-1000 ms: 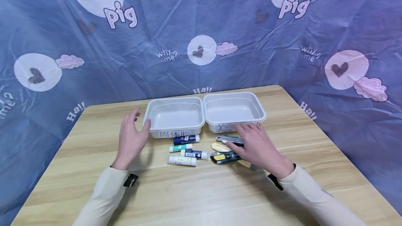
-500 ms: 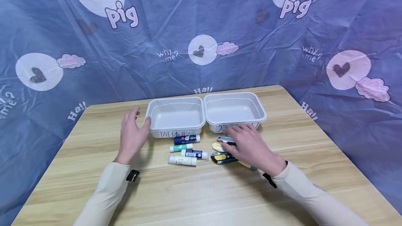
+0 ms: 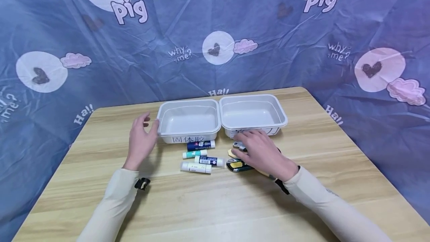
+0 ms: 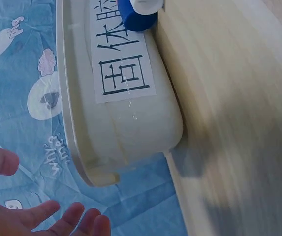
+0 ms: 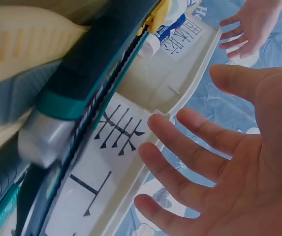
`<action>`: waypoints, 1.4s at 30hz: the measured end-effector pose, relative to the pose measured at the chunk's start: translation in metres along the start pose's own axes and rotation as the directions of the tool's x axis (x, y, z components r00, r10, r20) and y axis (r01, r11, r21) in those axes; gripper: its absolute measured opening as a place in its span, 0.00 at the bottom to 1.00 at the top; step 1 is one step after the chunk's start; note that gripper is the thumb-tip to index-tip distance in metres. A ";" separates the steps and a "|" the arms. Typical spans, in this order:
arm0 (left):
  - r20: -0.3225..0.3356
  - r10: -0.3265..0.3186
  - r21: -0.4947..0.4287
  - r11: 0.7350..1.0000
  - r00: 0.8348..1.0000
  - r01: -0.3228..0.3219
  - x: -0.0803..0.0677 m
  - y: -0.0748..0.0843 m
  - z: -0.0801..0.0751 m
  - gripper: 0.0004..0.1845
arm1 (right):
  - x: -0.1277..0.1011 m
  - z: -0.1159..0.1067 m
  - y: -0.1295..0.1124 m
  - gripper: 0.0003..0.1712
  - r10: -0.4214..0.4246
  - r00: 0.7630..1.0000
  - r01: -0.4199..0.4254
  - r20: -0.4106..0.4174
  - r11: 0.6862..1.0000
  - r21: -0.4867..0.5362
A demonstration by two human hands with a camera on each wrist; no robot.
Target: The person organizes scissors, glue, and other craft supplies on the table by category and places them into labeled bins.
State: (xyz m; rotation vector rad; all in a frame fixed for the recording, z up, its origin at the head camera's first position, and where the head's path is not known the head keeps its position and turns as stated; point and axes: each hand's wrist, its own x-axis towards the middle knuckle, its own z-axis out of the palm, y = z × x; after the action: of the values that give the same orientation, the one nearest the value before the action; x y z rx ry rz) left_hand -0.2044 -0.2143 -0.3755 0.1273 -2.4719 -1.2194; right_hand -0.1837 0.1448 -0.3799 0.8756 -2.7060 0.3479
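Bench [image 3: 208, 204]: bare wood nearest the camera, both pale sleeves coming in from the bottom edge.
Glue sticks [image 3: 198, 158]: four of them lying in a loose stack, just in front of the left tub and untouched.
Utility knives [image 3: 236, 165]: a cluster beside the glue sticks, in front of the right tub, partly under the right hand.
Right hand [image 3: 260, 152]: over the knives with fingers spread. The wrist view shows the grip apart and nothing in it, fingertips close to the right tub's label.
Left hand [image 3: 141, 141]: relaxed, grip apart, fingers just beside the left tub's corner. I cannot tell if they touch.
Left tub [image 3: 188, 137]: white, labelled, nothing inside.
Right tub [image 3: 282, 120]: rim to rim with the left one, also holding nothing.
Doing it well: my read is to settle the fingers on one knife body only, pinch it along its length, and lift it clear of its neighbours.
Since a second ago: the right hand has slid further over the knives toward the tub wall; the left has barely shifted.
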 end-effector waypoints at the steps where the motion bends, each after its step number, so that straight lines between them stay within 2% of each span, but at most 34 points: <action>1: -0.006 -0.005 -0.008 1.000 1.000 0.005 0.001 0.000 0.000 0.29 | 0.002 0.001 0.000 0.21 -0.005 1.000 0.005 -0.003 1.000 0.007; 7: 0.019 -0.062 -0.014 0.998 0.998 0.062 0.003 -0.005 0.000 0.30 | 0.012 0.004 -0.006 0.22 -0.046 0.999 0.046 0.012 0.999 0.015; 12: 0.061 -0.115 -0.030 0.993 0.991 0.117 0.003 -0.011 0.001 0.32 | 0.019 0.007 -0.013 0.25 -0.067 0.994 0.065 0.089 0.998 0.024; 19: 0.119 -0.165 -0.050 0.984 0.979 0.172 0.003 -0.017 0.003 0.35 | 0.027 0.013 -0.019 0.22 -0.075 0.978 0.065 0.192 0.996 0.059; 31: 0.156 -0.188 -0.060 0.978 0.970 0.199 0.003 -0.022 0.006 0.33 | 0.037 0.020 -0.028 0.21 -0.097 0.959 0.077 0.266 0.993 0.086; 37: 0.166 -0.164 -0.045 0.984 0.973 0.173 0.004 -0.022 0.008 0.30 | 0.037 0.020 -0.029 0.21 -0.095 0.950 0.066 0.298 0.992 0.105; 42: 0.157 -0.148 -0.033 0.987 0.976 0.155 0.003 -0.022 0.008 0.27 | 0.036 0.020 -0.029 0.19 -0.115 0.949 0.084 0.294 0.990 0.117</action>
State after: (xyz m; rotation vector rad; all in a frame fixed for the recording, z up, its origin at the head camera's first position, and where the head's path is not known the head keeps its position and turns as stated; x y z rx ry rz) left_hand -0.2124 -0.2232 -0.3963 0.2216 -2.6049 -1.3954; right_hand -0.1981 0.0964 -0.3821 1.1769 -2.9247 0.3620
